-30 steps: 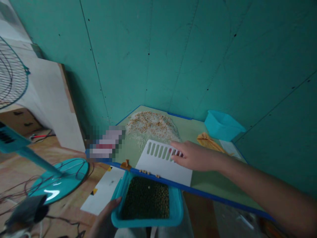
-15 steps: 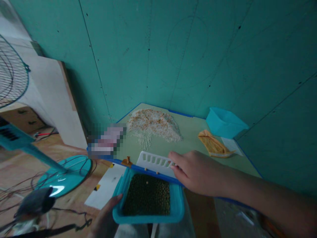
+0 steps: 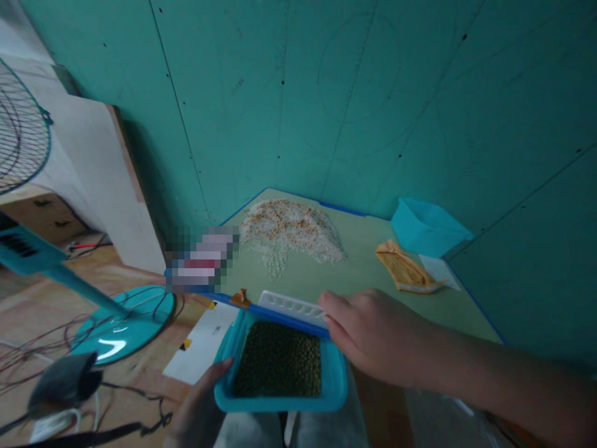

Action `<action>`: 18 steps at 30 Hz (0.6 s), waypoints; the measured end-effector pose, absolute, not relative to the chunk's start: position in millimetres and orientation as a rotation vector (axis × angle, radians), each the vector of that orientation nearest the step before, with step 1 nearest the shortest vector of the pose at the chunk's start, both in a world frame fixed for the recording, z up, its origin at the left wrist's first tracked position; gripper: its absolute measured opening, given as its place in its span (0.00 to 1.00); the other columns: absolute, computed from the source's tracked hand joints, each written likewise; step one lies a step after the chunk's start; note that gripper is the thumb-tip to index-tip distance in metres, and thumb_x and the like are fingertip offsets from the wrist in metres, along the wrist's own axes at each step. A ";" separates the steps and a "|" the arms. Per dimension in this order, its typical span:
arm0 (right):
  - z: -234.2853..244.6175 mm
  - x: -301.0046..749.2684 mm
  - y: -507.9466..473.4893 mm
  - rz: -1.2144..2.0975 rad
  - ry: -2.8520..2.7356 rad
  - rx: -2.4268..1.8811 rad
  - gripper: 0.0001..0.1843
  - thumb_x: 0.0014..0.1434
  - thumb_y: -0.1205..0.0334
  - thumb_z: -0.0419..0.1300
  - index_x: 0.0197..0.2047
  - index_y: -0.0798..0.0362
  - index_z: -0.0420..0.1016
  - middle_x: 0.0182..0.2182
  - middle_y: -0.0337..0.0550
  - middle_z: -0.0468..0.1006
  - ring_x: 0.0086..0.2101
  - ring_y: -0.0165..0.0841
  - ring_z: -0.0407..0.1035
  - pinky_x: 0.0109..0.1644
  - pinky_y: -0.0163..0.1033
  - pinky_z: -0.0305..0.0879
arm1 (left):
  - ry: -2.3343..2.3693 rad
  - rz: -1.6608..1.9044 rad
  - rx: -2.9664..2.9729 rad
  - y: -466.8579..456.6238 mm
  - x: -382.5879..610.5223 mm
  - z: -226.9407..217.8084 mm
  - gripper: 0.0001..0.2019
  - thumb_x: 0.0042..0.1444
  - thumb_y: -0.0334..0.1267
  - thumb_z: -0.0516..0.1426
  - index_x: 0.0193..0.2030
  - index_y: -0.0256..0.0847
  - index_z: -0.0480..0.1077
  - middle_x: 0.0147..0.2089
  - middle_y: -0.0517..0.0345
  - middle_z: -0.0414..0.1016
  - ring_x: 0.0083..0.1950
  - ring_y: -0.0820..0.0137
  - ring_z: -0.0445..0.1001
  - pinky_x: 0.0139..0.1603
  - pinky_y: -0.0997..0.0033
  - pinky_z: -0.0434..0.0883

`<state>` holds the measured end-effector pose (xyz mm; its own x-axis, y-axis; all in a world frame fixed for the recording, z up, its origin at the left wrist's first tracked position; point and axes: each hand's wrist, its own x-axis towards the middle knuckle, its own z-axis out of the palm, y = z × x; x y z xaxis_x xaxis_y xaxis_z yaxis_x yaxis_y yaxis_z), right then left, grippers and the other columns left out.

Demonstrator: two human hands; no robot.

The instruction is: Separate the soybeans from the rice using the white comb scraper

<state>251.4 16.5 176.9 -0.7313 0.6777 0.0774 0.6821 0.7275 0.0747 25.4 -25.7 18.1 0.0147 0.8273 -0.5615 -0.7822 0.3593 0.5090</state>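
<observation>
My right hand (image 3: 368, 330) pinches the end of a white slotted plastic strip (image 3: 293, 307) at the table's front edge. Just below that edge, a blue plastic basin (image 3: 280, 406) rests over my lap. Small dark green and tan beans (image 3: 277, 361) cover its bottom. My left hand (image 3: 203, 401) grips the basin's left side, thumb on the rim; the other fingers are hidden. Farther back on the pale green table (image 3: 364, 261) lies a spread heap of white grains mixed with orange-tan beans (image 3: 293, 230).
An angular blue container (image 3: 426, 230) and a yellow cloth (image 3: 408, 269) are at the table's right. A blurred-out item (image 3: 203, 258) lies at its left corner. Left on the floor are a fan base (image 3: 121, 320) and loose cables. A green wall (image 3: 303, 93) stands behind.
The white strip has tipped flatter, toward the basin. A few tan beans seen at the table edge and falling above the basin are no longer visible there. My left hand keeps its place.
</observation>
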 end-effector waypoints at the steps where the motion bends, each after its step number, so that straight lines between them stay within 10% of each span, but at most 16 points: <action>1: 177.6 251.4 16.7 -0.146 -2.875 -1.142 0.02 0.56 0.68 0.47 0.33 0.52 0.59 0.19 0.37 0.67 0.17 0.27 0.59 0.20 0.35 0.38 | 0.926 1.246 0.059 -26.2 26.0 18.8 0.30 0.45 0.32 0.59 0.57 0.32 0.59 0.42 0.54 0.79 0.52 0.54 0.67 0.52 0.60 0.66; 15: 182.6 254.2 21.6 -0.062 -2.841 -1.215 0.05 0.58 0.66 0.45 0.36 0.53 0.61 0.20 0.37 0.68 0.18 0.27 0.62 0.20 0.35 0.38 | 1.073 1.235 0.130 -29.6 4.8 -13.7 0.29 0.43 0.32 0.59 0.55 0.32 0.61 0.36 0.52 0.81 0.45 0.55 0.73 0.34 0.67 0.75; 18: 186.1 253.7 22.6 -0.039 -2.809 -1.277 0.05 0.58 0.65 0.46 0.36 0.53 0.61 0.19 0.36 0.69 0.18 0.27 0.61 0.20 0.35 0.39 | 1.059 1.217 0.081 -36.5 10.0 -18.0 0.30 0.44 0.31 0.59 0.56 0.38 0.60 0.42 0.54 0.79 0.49 0.54 0.70 0.43 0.60 0.72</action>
